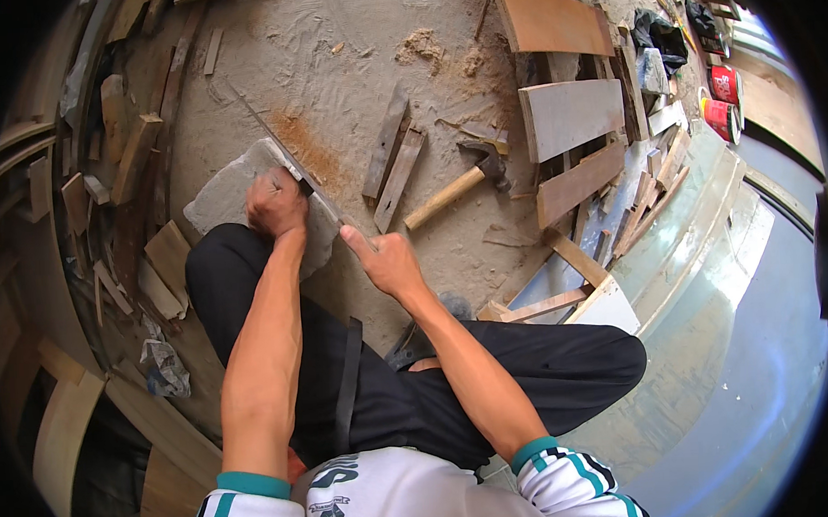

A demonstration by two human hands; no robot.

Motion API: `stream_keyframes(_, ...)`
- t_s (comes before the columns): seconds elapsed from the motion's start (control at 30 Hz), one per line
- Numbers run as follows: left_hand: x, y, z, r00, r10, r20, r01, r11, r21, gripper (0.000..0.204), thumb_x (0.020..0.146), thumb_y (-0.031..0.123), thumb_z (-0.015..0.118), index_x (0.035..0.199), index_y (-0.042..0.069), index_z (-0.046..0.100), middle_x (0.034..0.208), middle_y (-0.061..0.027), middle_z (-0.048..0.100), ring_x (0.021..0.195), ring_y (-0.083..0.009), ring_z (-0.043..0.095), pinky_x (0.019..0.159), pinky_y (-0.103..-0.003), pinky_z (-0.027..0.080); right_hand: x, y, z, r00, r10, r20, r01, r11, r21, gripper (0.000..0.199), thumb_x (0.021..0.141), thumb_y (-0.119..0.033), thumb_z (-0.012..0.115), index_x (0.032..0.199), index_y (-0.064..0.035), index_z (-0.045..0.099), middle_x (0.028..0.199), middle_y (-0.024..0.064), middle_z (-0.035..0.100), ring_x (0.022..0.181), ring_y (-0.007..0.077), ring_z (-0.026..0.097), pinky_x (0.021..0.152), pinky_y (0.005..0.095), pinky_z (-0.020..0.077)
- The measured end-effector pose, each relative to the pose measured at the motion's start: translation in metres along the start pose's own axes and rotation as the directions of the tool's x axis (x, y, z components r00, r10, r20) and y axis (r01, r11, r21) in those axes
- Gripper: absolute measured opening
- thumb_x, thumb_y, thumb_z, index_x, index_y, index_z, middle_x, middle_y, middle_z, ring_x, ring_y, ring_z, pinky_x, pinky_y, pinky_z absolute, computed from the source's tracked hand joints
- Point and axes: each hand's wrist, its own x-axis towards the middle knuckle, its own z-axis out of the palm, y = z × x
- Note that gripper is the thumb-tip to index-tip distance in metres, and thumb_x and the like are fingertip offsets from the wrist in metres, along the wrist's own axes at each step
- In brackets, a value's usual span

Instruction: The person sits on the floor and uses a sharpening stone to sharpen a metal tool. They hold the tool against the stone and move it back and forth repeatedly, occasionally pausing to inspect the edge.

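Note:
A long, thin, saw-like metal blade (265,129) slants across the edge of a pale stone block (220,194). My right hand (391,262) is closed around its near end, thumb laid along the top. My left hand (277,203) is a fist over the block, right beside the blade; whatever its fingers grip is mostly hidden. Reddish-brown dust (302,142) lies on the floor beside the blade. To the right of the blade are two short wood strips (399,181) and a hammer (448,195) with a wooden handle and dark head.
Wooden boards (573,116) joined in a slatted row stand at the right. Scrap wood (137,159) is piled on the left. A small wooden frame (561,301) lies near my right knee, beside glass sheets (687,240). Red cans (721,118) stand far right.

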Motion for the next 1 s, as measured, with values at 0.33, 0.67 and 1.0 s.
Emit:
stream_keyframes(0.33,-0.003,-0.010,0.002,0.994,0.109,0.001,-0.109,0.992,-0.067,0.026,0.082,0.017,0.057,0.058,0.008,0.051,0.065,-0.0108,0.056,0.065,-0.0360,0.055,0.058,-0.049,0.041,-0.001,-0.009,-0.005,1.000,-0.017,0.023,0.016,0.999,0.032,0.070,0.094,-0.057,0.051,0.068,0.0068,0.064,0.056,0.0270,0.050,0.048,0.0324,0.047,0.057,0.0456,0.0416)
stream_keyframes(0.67,-0.003,-0.009,0.004,0.990,0.137,-0.027,-0.139,0.989,-0.055,0.027,0.081,0.017,0.057,0.056,0.008,0.050,0.065,-0.0091,0.057,0.067,-0.0343,0.056,0.059,-0.048,0.042,0.007,-0.008,0.001,0.999,0.037,0.033,-0.036,0.999,-0.028,0.068,0.095,-0.056,0.049,0.071,0.0054,0.065,0.063,0.0266,0.057,0.055,0.0324,0.052,0.059,0.0463,0.0420)
stream_keyframes(1.0,0.001,-0.009,0.003,0.997,0.078,-0.015,-0.079,0.994,-0.079,0.023,0.080,0.016,0.059,0.059,0.009,0.052,0.066,-0.0098,0.056,0.069,-0.0357,0.056,0.060,-0.048,0.042,0.010,-0.001,0.001,0.997,0.046,0.066,-0.047,0.999,0.008,0.069,0.096,-0.054,0.049,0.067,0.0081,0.059,0.054,0.0251,0.045,0.048,0.0287,0.042,0.055,0.0447,0.0400)
